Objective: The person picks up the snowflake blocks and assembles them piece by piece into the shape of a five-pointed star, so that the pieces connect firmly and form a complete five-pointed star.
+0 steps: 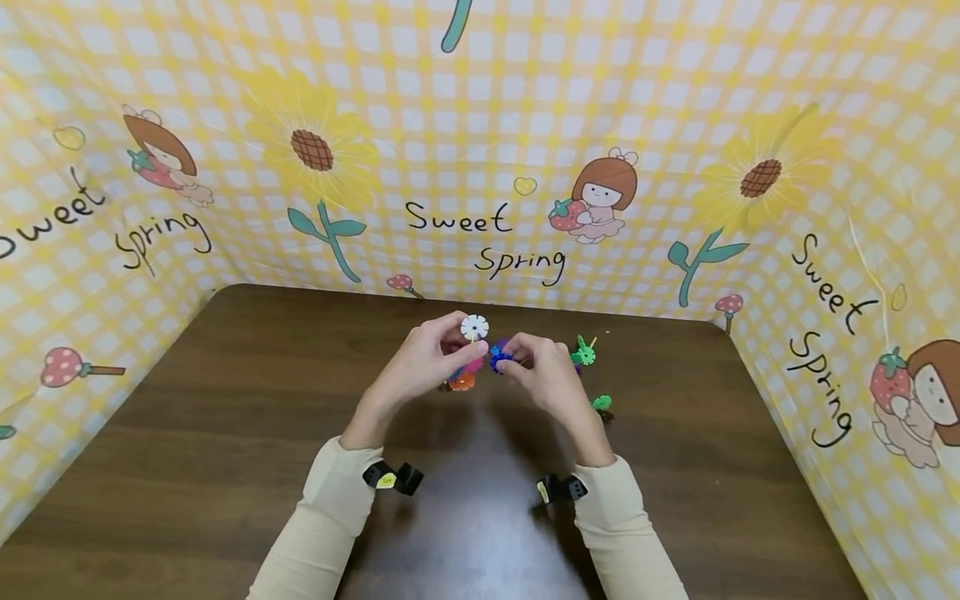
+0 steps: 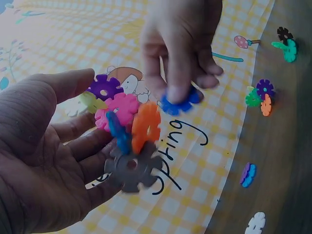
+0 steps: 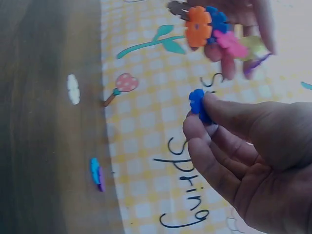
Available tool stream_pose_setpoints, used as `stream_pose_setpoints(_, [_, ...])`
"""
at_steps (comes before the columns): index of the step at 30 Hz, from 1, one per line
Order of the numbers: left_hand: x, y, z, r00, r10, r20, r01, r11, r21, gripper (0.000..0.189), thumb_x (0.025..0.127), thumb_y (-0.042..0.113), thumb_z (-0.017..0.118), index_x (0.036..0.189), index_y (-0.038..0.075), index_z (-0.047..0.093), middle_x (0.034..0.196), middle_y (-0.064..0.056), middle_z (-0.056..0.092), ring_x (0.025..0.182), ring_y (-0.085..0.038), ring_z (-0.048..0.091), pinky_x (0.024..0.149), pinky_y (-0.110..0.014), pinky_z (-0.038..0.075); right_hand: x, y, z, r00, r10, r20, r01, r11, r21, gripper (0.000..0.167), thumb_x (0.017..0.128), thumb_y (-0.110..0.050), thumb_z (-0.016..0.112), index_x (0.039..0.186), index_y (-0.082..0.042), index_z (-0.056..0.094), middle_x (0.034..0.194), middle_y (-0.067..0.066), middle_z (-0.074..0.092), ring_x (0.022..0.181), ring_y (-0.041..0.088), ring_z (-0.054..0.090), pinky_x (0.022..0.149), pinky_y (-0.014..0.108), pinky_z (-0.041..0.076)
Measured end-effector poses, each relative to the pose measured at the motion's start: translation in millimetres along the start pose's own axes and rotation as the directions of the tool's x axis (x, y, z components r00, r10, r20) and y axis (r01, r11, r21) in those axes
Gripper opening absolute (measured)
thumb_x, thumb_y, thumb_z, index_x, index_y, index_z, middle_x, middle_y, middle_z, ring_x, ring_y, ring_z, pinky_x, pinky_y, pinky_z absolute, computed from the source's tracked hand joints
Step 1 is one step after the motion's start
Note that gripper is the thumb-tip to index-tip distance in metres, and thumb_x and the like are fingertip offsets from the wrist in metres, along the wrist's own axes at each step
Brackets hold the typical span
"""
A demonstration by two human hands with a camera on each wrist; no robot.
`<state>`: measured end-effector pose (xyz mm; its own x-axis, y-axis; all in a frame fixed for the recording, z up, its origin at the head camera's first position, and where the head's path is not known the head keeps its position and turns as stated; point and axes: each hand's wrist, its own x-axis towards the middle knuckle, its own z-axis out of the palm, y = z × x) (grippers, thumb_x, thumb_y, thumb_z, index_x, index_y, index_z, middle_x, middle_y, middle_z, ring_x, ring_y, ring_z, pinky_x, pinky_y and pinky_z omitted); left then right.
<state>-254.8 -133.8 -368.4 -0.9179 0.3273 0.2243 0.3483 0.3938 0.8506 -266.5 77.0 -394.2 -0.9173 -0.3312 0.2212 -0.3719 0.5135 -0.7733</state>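
My left hand (image 1: 423, 358) holds a joined cluster of notched plastic discs. In the left wrist view its pieces are purple (image 2: 105, 87), yellow, pink (image 2: 117, 112), blue (image 2: 118, 132), orange (image 2: 146, 127) and a grey-brown disc (image 2: 134, 168) at the near end. Between thumb and fingertips, my right hand (image 1: 551, 375) pinches a blue notched disc (image 3: 197, 102), perhaps more than one layer thick. The two hands are close together above the table, with a gap between the blue disc and the cluster. Fingers partly hide the cluster in the head view.
On the brown table (image 1: 225, 433) lie a white disc (image 3: 73, 89), a blue-and-purple pair (image 2: 248, 175), a green, purple and orange cluster (image 2: 263, 95) and a green-and-dark piece (image 2: 287, 46). Yellow checked cloth (image 1: 465, 125) encloses the back and sides.
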Motion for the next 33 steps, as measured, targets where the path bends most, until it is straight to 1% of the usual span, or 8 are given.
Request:
stream_pose_setpoints(4, [-0.2, 0.2, -1.1, 0.999, -0.038, -0.009, 0.039, 0.999, 0.012, 0.025, 0.097, 0.031, 0.069, 0.106, 0.009, 0.063, 0.086, -0.003, 0.071, 0.075, -0.016, 0.066, 0.068, -0.031, 0.054, -8.5, -6.6, -9.3, 1.0, -0.014, 0.01, 0.014, 0.998, 0.054, 0.012, 0.093, -0.016, 0.072, 0.088, -0.008, 0.066, 0.076, 0.008, 0.072, 0.069, 0.028, 0.07, 0.061, 0.03, 0.056])
stream_pose_setpoints(6, [0.0, 0.1, -1.8, 0.999, -0.048, -0.012, 0.048, 0.999, 0.017, 0.026, 0.096, 0.032, 0.069, 0.106, 0.008, 0.064, 0.086, -0.004, 0.07, 0.075, -0.016, 0.065, 0.067, -0.032, 0.054, -11.2, -8.9, -12.7, 1.0, -0.021, 0.019, 0.02, 0.998, 0.067, 0.013, 0.094, -0.018, 0.071, 0.087, -0.008, 0.065, 0.076, 0.01, 0.072, 0.069, 0.028, 0.07, 0.061, 0.03, 0.056])
stream_pose_setpoints(9, [0.5, 0.2, -2.6, 0.998, -0.057, 0.002, 0.057, 0.998, -0.012, 0.028, 0.096, 0.031, 0.069, 0.11, 0.006, 0.065, 0.089, -0.006, 0.07, 0.078, -0.017, 0.065, 0.071, -0.037, 0.055, -13.5, -11.4, -16.2, 0.999, -0.032, 0.028, 0.029, 0.995, 0.095, 0.014, 0.095, -0.018, 0.07, 0.087, -0.008, 0.064, 0.076, 0.011, 0.071, 0.068, 0.028, 0.07, 0.062, 0.034, 0.057])
stream_pose_setpoints(13, [1.1, 0.7, -2.8, 0.998, -0.045, 0.039, 0.048, 0.997, -0.06, 0.029, 0.097, 0.028, 0.068, 0.113, 0.004, 0.066, 0.094, -0.008, 0.07, 0.082, -0.018, 0.067, 0.074, -0.046, 0.056, -15.0, -13.5, -19.9, 0.998, -0.052, 0.021, 0.049, 0.991, 0.126, 0.011, 0.096, -0.016, 0.069, 0.09, -0.007, 0.065, 0.077, 0.013, 0.071, 0.066, 0.025, 0.068, 0.062, 0.04, 0.058])
stream_pose_setpoints(16, [0.3, 1.9, -2.9, 0.997, -0.031, 0.068, 0.036, 0.996, -0.084, 0.029, 0.097, 0.025, 0.068, 0.114, 0.002, 0.066, 0.094, -0.009, 0.071, 0.083, -0.018, 0.067, 0.073, -0.039, 0.056, -16.2, -14.4, -22.4, 0.997, -0.078, 0.007, 0.077, 0.991, 0.107, 0.009, 0.096, -0.015, 0.068, 0.093, -0.006, 0.067, 0.076, 0.012, 0.069, 0.064, 0.023, 0.065, 0.06, 0.035, 0.056])
stream_pose_setpoints(20, [-0.7, 3.6, -3.5, 0.996, -0.019, 0.093, 0.029, 0.993, -0.116, 0.028, 0.097, 0.022, 0.068, 0.115, 0.0, 0.066, 0.095, -0.01, 0.072, 0.082, -0.02, 0.068, 0.071, -0.03, 0.055, -17.5, -14.8, -25.2, 0.995, -0.101, 0.006, 0.1, 0.991, 0.084, 0.008, 0.097, -0.015, 0.068, 0.095, -0.008, 0.069, 0.073, 0.01, 0.066, 0.062, 0.021, 0.06, 0.055, 0.028, 0.049])
stream_pose_setpoints(28, [0.7, 4.8, -0.7, 0.994, -0.005, 0.109, 0.023, 0.986, -0.168, 0.025, 0.096, 0.016, 0.069, 0.115, -0.001, 0.064, 0.096, -0.011, 0.072, 0.082, -0.021, 0.068, 0.068, -0.027, 0.054, -17.8, -13.9, -27.0, 0.996, -0.086, 0.022, 0.082, 0.988, 0.129, 0.008, 0.097, -0.015, 0.068, 0.093, -0.008, 0.07, 0.07, 0.005, 0.063, 0.064, 0.03, 0.06, 0.053, 0.026, 0.045])
stream_pose_setpoints(33, [0.8, 5.1, 2.0, 0.992, -0.002, 0.124, 0.025, 0.983, -0.182, 0.022, 0.094, 0.014, 0.071, 0.112, 0.001, 0.065, 0.093, -0.009, 0.073, 0.076, -0.02, 0.065, 0.06, -0.026, 0.049, -18.6, -12.6, -28.2, 0.994, -0.113, 0.006, 0.111, 0.986, 0.122, 0.008, 0.097, -0.014, 0.068, 0.091, -0.009, 0.071, 0.068, 0.003, 0.061, 0.06, 0.02, 0.056, 0.051, 0.027, 0.043])
